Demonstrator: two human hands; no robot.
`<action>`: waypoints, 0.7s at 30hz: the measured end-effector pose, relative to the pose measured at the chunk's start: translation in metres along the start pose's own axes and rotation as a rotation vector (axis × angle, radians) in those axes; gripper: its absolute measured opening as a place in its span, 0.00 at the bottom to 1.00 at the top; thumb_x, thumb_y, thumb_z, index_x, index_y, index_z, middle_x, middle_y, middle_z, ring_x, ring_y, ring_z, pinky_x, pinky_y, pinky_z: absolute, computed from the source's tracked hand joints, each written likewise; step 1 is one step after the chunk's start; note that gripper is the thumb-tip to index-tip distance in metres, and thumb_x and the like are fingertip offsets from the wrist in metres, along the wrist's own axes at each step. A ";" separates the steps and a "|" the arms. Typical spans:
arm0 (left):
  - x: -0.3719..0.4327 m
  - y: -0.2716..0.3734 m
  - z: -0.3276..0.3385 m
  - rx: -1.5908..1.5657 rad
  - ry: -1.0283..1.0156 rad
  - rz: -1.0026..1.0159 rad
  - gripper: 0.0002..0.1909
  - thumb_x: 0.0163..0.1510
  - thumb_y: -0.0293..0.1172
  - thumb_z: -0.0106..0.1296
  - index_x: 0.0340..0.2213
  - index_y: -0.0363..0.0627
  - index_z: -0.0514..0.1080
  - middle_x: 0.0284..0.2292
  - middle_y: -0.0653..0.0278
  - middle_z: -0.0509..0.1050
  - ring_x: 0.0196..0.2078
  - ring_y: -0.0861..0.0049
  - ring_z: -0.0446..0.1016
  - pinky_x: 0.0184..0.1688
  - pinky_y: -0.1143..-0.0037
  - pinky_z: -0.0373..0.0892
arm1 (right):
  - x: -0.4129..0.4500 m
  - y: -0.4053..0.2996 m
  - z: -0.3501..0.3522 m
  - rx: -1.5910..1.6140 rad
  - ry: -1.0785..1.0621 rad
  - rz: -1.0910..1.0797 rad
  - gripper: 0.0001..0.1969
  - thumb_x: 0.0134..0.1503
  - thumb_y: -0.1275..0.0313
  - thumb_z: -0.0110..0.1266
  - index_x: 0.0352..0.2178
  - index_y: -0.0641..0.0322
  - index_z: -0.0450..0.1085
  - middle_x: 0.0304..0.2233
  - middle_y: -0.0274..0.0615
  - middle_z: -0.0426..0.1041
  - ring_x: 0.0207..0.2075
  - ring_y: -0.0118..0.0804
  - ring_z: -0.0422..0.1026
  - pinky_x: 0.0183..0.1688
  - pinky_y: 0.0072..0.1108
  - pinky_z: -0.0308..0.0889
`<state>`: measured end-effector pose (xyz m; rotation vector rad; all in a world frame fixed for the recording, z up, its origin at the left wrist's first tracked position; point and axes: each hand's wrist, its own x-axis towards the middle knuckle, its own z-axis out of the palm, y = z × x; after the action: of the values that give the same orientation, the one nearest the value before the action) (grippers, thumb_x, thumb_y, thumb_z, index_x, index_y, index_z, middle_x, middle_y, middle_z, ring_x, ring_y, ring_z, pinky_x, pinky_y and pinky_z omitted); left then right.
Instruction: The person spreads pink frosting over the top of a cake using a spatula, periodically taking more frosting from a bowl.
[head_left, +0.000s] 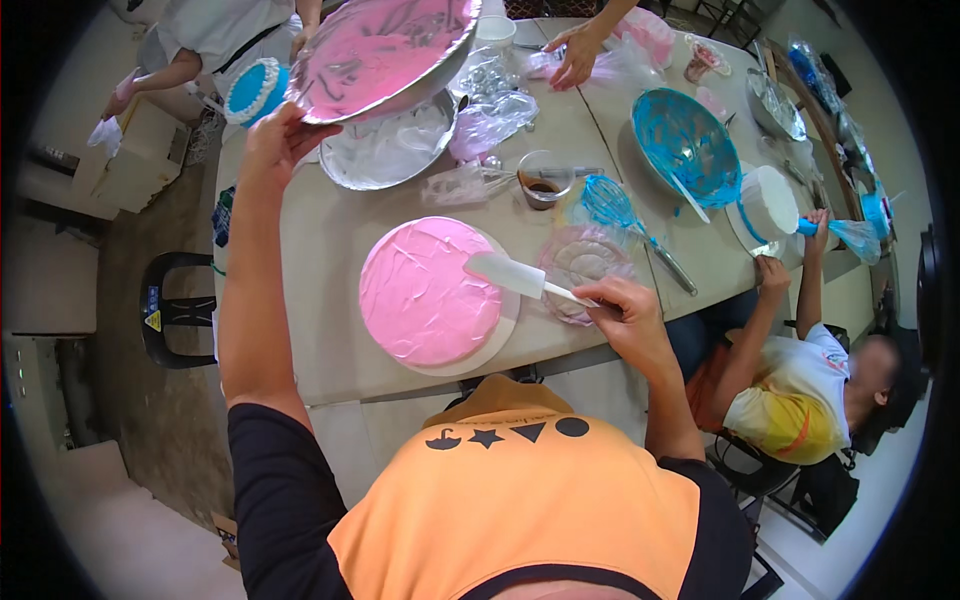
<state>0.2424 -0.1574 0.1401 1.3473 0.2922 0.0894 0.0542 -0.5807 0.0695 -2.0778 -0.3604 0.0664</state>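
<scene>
My right hand grips the white handle of a rubber spatula, whose blade overlaps the right side of a round cake in my view. Pink frosting with ridged swirls covers the cake, which sits on a round white board. At the upper left, my left hand holds the near rim of a large metal bowl smeared inside with pink frosting. The bowl is tilted towards me, above a second metal bowl coated with white frosting.
A blue-coated whisk, a cup of dark liquid and a bowl of blue frosting lie beyond the cake. To the right, a seated person pipes blue frosting around a white cake. Another person's hand reaches over plastic bags.
</scene>
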 end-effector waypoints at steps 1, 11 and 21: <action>-0.003 0.002 -0.012 0.003 0.000 -0.006 0.12 0.54 0.29 0.45 0.31 0.26 0.68 0.32 0.47 0.75 0.33 0.54 0.77 0.39 0.68 0.77 | 0.002 -0.003 0.006 0.000 -0.013 -0.027 0.14 0.41 0.86 0.52 0.33 0.65 0.73 0.22 0.41 0.68 0.22 0.32 0.66 0.26 0.21 0.61; -0.094 -0.012 -0.148 0.161 0.197 -0.065 0.06 0.48 0.29 0.49 0.28 0.42 0.71 0.27 0.64 0.73 0.29 0.76 0.74 0.35 0.74 0.72 | 0.008 -0.025 0.050 0.008 0.036 -0.011 0.13 0.42 0.86 0.52 0.32 0.64 0.74 0.21 0.39 0.66 0.21 0.30 0.63 0.24 0.20 0.58; -0.158 -0.069 -0.262 0.139 0.387 -0.136 0.06 0.51 0.34 0.47 0.28 0.46 0.69 0.27 0.66 0.72 0.28 0.76 0.73 0.31 0.73 0.71 | 0.031 -0.046 0.053 -0.067 0.014 -0.054 0.13 0.44 0.86 0.54 0.33 0.65 0.74 0.23 0.38 0.68 0.23 0.28 0.65 0.26 0.17 0.59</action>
<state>0.0152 0.0383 0.0476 1.4397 0.7264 0.2195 0.0635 -0.5059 0.0847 -2.1321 -0.4151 0.0077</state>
